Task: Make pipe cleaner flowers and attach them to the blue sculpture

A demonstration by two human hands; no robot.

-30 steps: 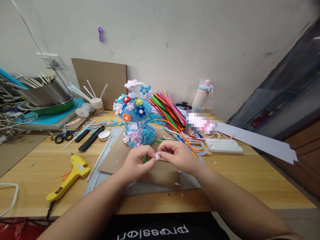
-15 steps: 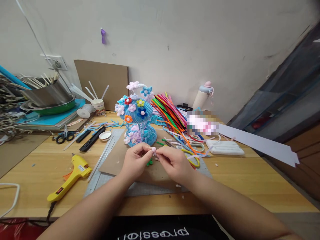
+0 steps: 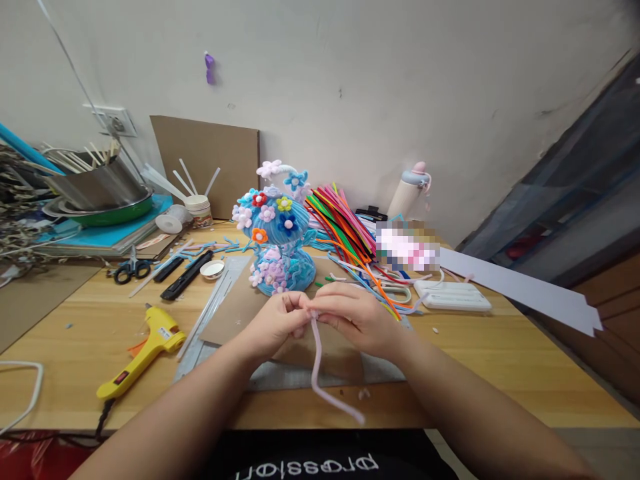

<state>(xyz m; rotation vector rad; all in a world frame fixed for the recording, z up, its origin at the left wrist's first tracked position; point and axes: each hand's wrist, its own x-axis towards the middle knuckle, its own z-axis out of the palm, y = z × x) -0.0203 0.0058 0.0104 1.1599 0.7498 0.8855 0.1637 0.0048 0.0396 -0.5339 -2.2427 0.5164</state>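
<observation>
Both hands' fingers (image 3: pixel 299 301) (image 3: pixel 334 305) pinch a pink pipe cleaner (image 3: pixel 317 357), blue flowered mushroom (image 3: pixel 276 233) beyond, glue gun (image 3: pixel 156 341) leftward.

a purple ribbon (image 3: pixel 209 69) hangs on the wall (image 3: pixel 350 127) above leaning cardboard (image 3: pixel 210 163).

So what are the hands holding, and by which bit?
A thin pale pink fuzzy stem, pinched at its top between the left hand and right hand, which partly hide it; the rest hangs loose.

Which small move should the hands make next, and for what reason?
Perhaps the right hand should gather up the hanging tail of the pale pink strip, since its upper end is pinched where the left hand meets the right, while the rest dangles loose.
</observation>
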